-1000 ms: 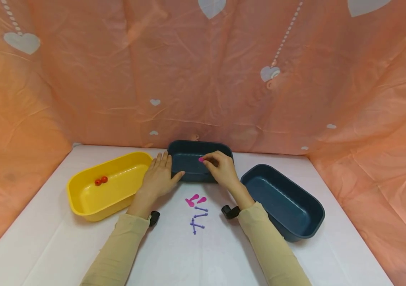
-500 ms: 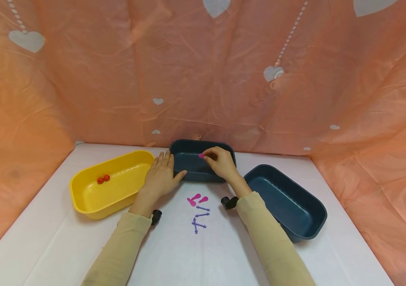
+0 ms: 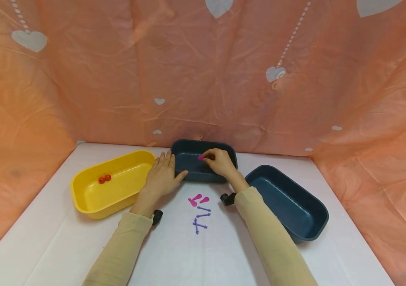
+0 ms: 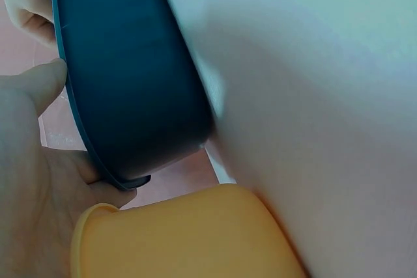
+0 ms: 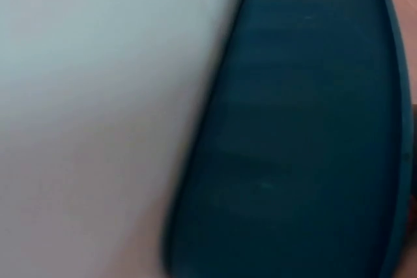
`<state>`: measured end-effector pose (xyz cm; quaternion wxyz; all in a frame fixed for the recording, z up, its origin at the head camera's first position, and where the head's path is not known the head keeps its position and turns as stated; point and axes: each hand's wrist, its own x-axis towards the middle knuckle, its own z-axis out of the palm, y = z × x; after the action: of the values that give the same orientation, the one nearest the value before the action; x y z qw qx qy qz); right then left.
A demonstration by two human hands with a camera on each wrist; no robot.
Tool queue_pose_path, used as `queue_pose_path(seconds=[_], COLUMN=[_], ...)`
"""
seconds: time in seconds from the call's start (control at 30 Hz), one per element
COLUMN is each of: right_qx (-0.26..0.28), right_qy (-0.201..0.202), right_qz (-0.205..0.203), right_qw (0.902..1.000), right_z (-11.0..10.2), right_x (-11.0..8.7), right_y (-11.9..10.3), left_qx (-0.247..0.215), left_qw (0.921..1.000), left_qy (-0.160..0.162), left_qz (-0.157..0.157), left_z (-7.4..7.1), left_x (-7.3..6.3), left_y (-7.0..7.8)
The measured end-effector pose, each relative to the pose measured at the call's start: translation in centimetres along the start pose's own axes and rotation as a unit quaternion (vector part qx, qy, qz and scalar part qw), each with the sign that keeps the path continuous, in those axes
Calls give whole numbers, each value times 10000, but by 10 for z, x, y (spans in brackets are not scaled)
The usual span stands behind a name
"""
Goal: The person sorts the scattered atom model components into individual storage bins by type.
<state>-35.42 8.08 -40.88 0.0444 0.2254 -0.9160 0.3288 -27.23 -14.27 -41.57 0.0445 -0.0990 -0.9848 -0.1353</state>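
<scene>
In the head view my right hand (image 3: 220, 163) is over the far dark blue bin (image 3: 188, 176), pinching a small pink plastic piece (image 3: 201, 158) between thumb and fingertips. My left hand (image 3: 161, 177) lies with straight fingers at that bin's left end; in the left wrist view its thumb (image 4: 49, 83) touches the bin's rim. Several pink teardrop-shaped pieces (image 3: 204, 200) lie on the white table in front of the bin. Closer to me are several purple rods (image 3: 203, 215) with knobbed ends. The right wrist view shows mostly the bin's outer wall (image 5: 300, 128).
A yellow bin (image 3: 117, 194) with two red beads (image 3: 107, 177) stands on the left, close to my left hand. On the right, beside my right forearm, is a second dark blue bin (image 3: 292, 198). An orange cloth (image 3: 195, 79) hangs behind the table (image 3: 174, 254).
The whole head view has shifted slightly. My right hand still holds the pink piece over the far bin, and my left hand keeps its place at the rim.
</scene>
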Motion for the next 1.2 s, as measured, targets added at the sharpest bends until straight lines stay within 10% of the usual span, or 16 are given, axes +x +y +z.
queue_pose_path(seconds=[1.2], right_qx=[576], right_qy=[658], right_qz=[-620], right_qw=[9942], right_z=[-5], right_x=[-29], right_y=[-19], left_qx=[6], left_qw=[10000], left_qy=[86], left_qz=[-4], left_z=[1], left_x=[-3], left_y=[3])
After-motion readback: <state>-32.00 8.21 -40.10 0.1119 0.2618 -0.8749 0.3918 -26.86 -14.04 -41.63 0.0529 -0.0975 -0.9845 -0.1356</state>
